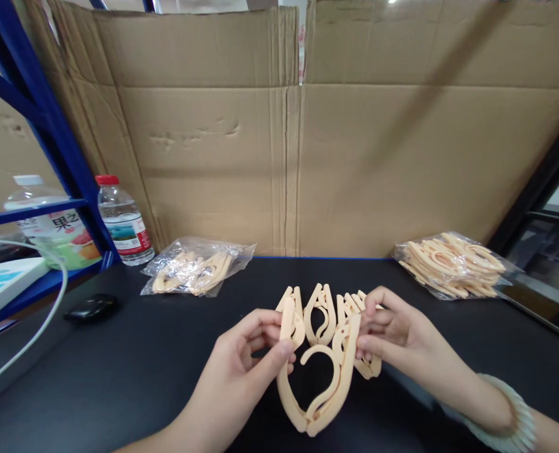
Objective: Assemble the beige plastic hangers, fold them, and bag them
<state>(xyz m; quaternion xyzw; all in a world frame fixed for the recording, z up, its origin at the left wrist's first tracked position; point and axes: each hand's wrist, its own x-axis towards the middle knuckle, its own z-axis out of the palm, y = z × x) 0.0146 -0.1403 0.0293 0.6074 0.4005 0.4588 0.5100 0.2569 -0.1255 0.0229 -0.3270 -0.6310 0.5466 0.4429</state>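
Between my hands is a cream plastic folding hanger, its hook curled inward and its two arms bent up into a V. My left hand pinches the left arm between thumb and fingers. At the other arm, my right hand has its thumb and fingers closed on the upper end. Behind it on the black table lie several more folded hangers of the same kind, partly hidden by the held one and my hands.
A clear bag of hangers lies at the back left, and a fuller bag of hangers at the back right. A black mouse, a red-capped water bottle and a blue rack stand left. Cardboard walls the back.
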